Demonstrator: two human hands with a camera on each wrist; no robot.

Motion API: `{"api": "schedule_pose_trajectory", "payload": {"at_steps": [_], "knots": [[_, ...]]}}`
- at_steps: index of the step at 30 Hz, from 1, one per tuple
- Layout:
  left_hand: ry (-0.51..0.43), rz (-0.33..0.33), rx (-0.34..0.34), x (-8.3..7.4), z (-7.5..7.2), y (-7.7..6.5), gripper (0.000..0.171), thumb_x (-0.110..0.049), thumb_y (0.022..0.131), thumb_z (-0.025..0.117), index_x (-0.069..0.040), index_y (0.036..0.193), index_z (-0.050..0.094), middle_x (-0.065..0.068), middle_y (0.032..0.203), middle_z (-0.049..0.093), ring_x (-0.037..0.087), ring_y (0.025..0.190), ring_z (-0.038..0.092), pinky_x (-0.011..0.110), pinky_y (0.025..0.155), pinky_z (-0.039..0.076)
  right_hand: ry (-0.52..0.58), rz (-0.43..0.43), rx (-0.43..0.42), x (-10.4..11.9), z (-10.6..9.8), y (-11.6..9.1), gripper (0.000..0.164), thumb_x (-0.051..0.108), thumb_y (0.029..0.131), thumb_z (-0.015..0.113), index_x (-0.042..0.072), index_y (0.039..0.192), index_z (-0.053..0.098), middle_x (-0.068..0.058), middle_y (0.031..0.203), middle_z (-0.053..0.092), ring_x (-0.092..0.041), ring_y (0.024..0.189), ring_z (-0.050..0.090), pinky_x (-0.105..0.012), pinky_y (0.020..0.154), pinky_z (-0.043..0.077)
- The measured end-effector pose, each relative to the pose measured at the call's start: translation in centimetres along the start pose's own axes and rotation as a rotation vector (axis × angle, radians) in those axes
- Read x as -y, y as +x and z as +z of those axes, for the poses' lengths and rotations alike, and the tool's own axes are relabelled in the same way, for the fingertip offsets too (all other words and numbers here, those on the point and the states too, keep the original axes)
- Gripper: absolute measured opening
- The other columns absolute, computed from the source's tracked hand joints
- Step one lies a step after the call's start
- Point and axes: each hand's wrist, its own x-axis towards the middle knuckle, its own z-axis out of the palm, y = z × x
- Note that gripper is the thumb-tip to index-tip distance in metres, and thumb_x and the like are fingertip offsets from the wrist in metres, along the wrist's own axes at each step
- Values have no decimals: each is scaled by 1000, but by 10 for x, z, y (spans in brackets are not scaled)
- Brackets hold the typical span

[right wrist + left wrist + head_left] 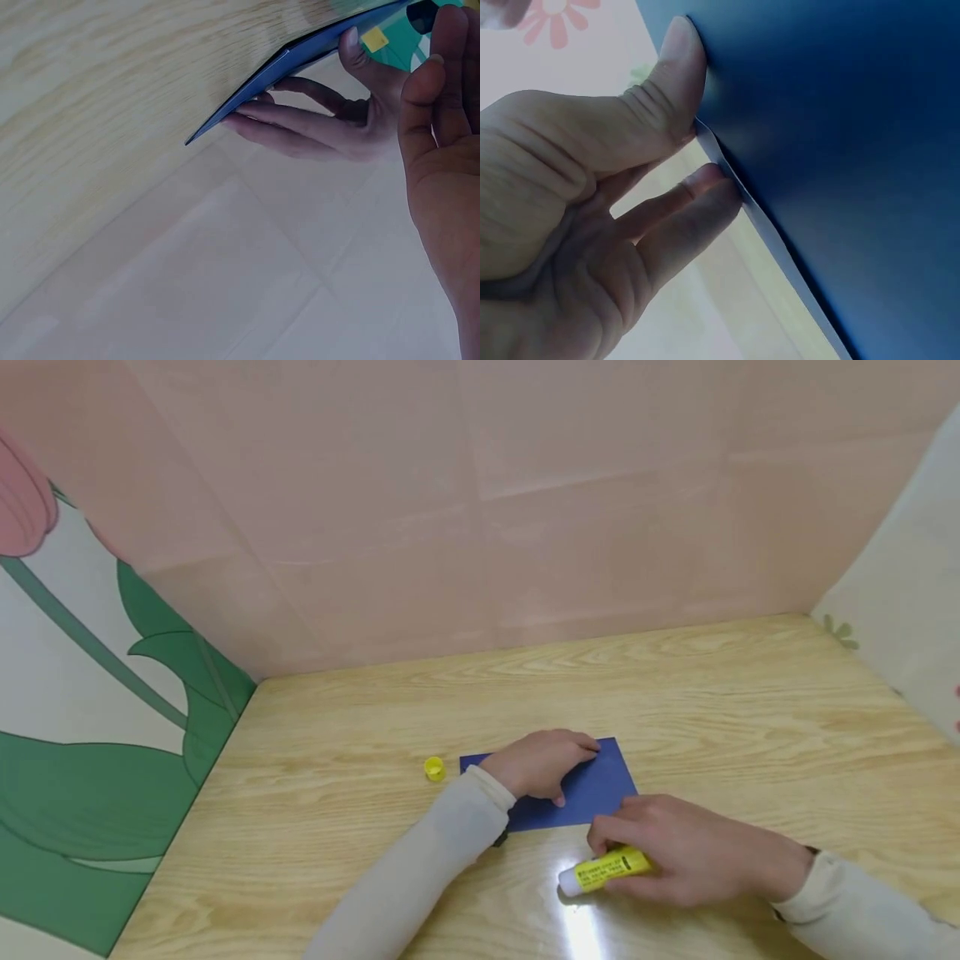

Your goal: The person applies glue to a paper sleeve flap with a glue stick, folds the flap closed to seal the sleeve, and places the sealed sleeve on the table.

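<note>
blue paper (pixel 600 785): on the table (pixel 300 793), under the left hand (pixel 542 764); imo keep it flat
left hand: thumb and fingers apart, resting on the paper
right hand (pixel 682 852): clamped round the yellow tube (pixel 611 868), near side; grip lightly
tube contents: can't tell
yellow cap (pixel 434 768): off, left of the paper

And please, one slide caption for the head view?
Left hand on blue paper, right hand holding yellow tube, yellow cap nearby.
</note>
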Motion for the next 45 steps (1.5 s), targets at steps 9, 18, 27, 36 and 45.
{"api": "schedule_pose_trajectory", "payload": {"at_steps": [9,18,27,36,45], "knots": [[25,-26,-2,-3,-5,2,81,-27,71,84,-19,141,46,-11,149,39,7,132,45,21,109,37,-25,-40,-36,1,1,1,18,45,87,65,38,96,51,27,78,42,10,68,36,-7,58,28],[136,-73,58,-12,-13,7,91,-32,70,84,-24,147,36,-17,153,29,6,130,44,18,104,41,-29,-47,-44,2,1,1,18,44,87,65,38,96,51,28,77,42,9,69,36,-7,60,28],[202,-101,123,-14,-17,10,99,-38,71,82,-31,151,24,-23,156,15,7,119,42,17,90,46,-32,-65,-61,2,1,1,19,43,87,66,38,96,51,28,78,41,9,70,36,-7,60,27],[143,-102,50,-12,-6,9,88,-34,74,81,-29,148,34,-19,156,25,11,129,44,21,99,46,-20,-41,-41,3,1,0,18,44,88,65,39,97,50,29,79,42,10,70,37,-7,60,28],[84,-82,-27,-11,1,0,74,-30,76,79,-24,142,45,-15,151,37,11,129,44,21,102,43,-22,-4,-7,3,0,-1,17,47,88,63,39,96,50,29,78,42,10,69,38,-8,60,29]]}}
